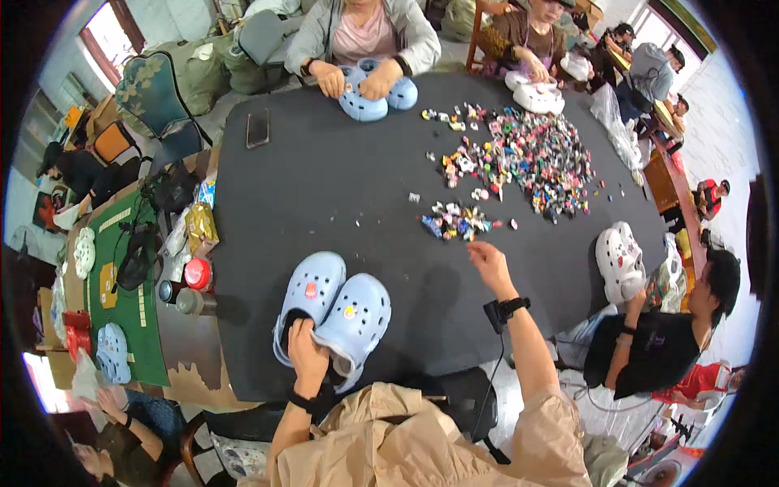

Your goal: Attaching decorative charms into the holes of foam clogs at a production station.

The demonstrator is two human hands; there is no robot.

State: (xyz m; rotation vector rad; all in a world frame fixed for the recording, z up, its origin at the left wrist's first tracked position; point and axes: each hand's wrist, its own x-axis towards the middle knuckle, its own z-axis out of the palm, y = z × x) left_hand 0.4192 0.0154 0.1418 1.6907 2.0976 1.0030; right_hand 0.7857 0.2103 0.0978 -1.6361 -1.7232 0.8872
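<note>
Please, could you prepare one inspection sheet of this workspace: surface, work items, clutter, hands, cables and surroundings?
Surface: dark table, a few loose pale bits.
Work items: pair of light-blue clogs, a charm on each.
Clutter: large heap of charms, smaller pile nearer the person, dark phone.
Left hand: fingers inside the left clog's opening.
Right hand: beside the smaller pile's near edge; holding anything, unclear.
Cables: thin black cable below the right wrist's device.
Surroundings: co-workers around; one opposite handles other blue clogs.

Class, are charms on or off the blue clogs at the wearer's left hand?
On: the left clog shows a reddish charm, the right clog a yellow one.
</note>
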